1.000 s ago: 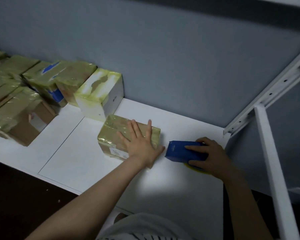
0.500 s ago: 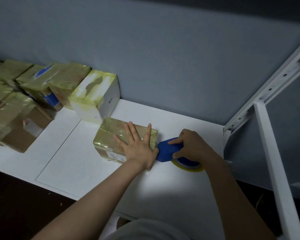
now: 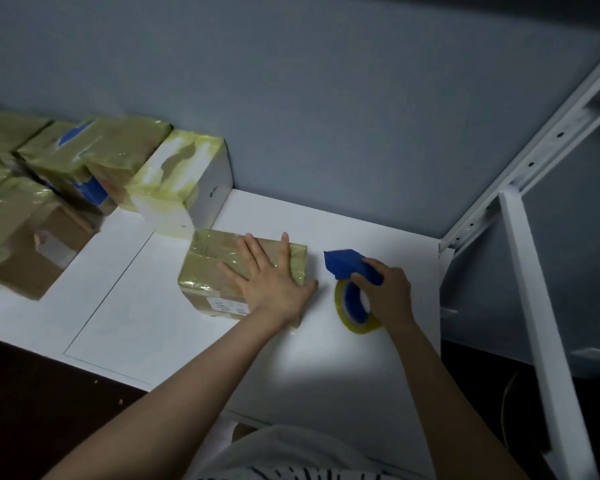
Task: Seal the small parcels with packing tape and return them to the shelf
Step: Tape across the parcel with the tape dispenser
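Brown cardboard parcel [image 3: 208,261] in glossy tape, mid-frame; I cannot read its white label [image 3: 227,306]. Left hand [image 3: 271,278] spread flat atop; right hand [image 3: 392,292] grips blue plastic tape dispenser [image 3: 343,263].

Stockroom: metal shelving [image 3: 520,157], taped parcels [image 3: 49,188].

Brown matt cardboard on the parcel [image 3: 219,271] at centre, wrapped glossy and wrinkled in yellowish clear film, with a smooth white paper label [image 3: 227,305] on its near face. Same shiny, crinkled wrap over the cardboard parcels [image 3: 25,251] heaped at 9 o'clock and over the smooth white box [image 3: 184,174] at 10 o'clock. Matt blue plastic on the tape dispenser [image 3: 343,261] at 3 o'clock of the parcel, with a glossy translucent yellow tape roll [image 3: 361,323]; smooth white shelf board [image 3: 326,375] with a faint sheen, white painted metal on the frame [image 3: 544,150] at 2 o'clock, matt grey-blue wall [image 3: 291,98] at 12 o'clock, soft striped cloth [image 3: 284,455] at 6 o'clock.
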